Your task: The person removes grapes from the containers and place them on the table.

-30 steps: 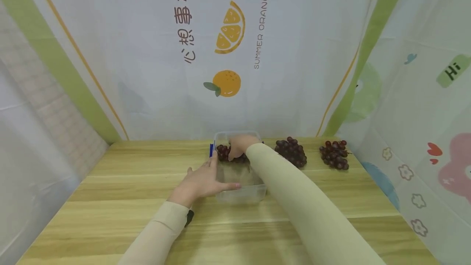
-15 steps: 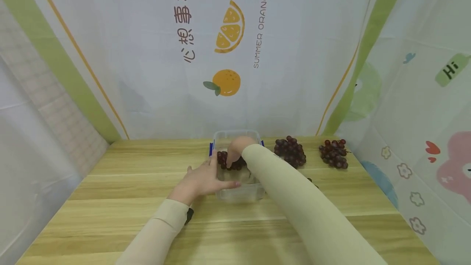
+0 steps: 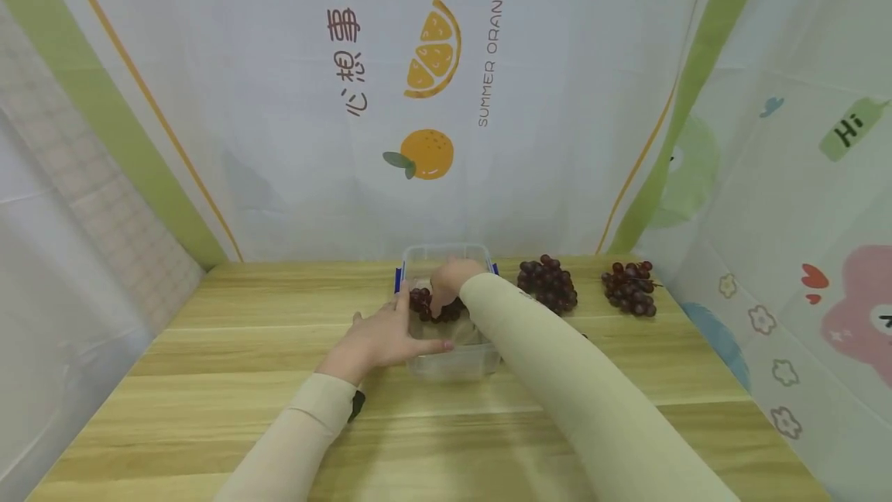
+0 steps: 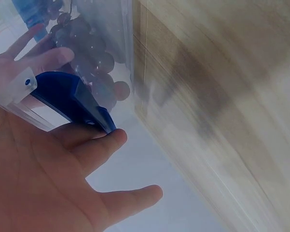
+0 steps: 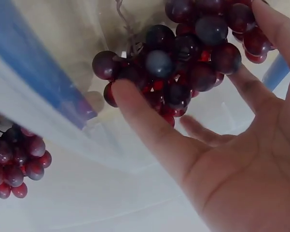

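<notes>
A clear plastic box [image 3: 453,362] with blue latches [image 4: 70,99] stands at the back middle of the table. Inside it is a bunch of dark red grapes [image 5: 183,63], with a stem showing. My right hand [image 3: 453,281] reaches down into the box. Its thumb and fingers [image 5: 159,135] grip around the bunch, well spread, as the right wrist view shows. Outside, my left hand [image 3: 379,341] rests against the box's left side, fingers and thumb [image 3: 435,346] stretched out. In the left wrist view, some of its fingers lie by a blue latch.
Right of the box lies a second grape bunch [image 3: 547,283], and farther right a third [image 3: 629,288]. A dark bit [image 3: 584,336] shows beside the right sleeve [image 3: 557,362], mostly hidden. A printed white curtain [image 3: 293,177] hangs behind the wooden table [image 3: 279,293].
My right hand and the grapes in the box have shifted slightly down and toward me over the first half second, and little since. The left hand stays at the box's side.
</notes>
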Tool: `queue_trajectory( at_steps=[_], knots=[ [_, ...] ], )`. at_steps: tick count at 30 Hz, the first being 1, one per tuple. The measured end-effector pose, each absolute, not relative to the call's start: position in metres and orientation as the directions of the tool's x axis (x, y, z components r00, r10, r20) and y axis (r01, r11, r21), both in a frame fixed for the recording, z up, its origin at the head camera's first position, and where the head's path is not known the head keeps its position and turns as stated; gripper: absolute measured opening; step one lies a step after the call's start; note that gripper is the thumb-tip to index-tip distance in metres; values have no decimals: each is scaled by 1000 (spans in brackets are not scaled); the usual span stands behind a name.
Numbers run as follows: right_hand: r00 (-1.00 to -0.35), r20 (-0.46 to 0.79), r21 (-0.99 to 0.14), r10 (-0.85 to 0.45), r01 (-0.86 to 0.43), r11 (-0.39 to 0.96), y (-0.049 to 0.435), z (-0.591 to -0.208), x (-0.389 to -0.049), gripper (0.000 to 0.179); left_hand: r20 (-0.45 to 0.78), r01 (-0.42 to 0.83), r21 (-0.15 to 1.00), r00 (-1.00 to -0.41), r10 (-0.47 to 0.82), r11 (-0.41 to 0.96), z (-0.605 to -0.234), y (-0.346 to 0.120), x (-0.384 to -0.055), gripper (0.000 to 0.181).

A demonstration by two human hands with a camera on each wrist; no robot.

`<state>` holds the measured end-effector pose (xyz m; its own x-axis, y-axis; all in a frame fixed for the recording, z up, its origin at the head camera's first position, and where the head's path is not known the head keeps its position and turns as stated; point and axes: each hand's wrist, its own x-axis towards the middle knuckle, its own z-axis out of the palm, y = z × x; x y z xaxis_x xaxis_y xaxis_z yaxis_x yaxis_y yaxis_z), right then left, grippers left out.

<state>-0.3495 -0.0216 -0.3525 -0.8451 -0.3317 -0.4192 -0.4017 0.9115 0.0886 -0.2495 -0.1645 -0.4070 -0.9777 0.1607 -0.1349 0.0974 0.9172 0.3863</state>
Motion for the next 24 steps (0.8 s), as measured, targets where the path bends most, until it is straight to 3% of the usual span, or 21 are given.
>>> queue_trajectory(
  at_steps=[5, 10, 13, 18, 24],
  knots=[
    [-798, -479, 67, -366, -449, 891, -17, -350, -353, 52, -136, 95, 391, -978, 160, 915, -407, -165, -249, 150],
    [-814, -492, 173, -309, -439, 882, -17, -339, -344, 63, -132, 97, 393, -978, 161, 914, -406, -164, -249, 150],
    [-850, -466, 214, -247, -379, 900, -21, -333, -336, 65, -131, 99, 396, -978, 162, 913, -405, -164, -249, 150],
    [-907, -394, 161, -152, -231, 959, -24, -330, -331, 74, -127, 103, 400, -978, 166, 911, -405, -164, -249, 149],
    [-904, -416, 94, -97, -149, 984, -25, -335, -336, 81, -132, 101, 406, -977, 168, 908, -406, -164, -249, 149]
  ],
)
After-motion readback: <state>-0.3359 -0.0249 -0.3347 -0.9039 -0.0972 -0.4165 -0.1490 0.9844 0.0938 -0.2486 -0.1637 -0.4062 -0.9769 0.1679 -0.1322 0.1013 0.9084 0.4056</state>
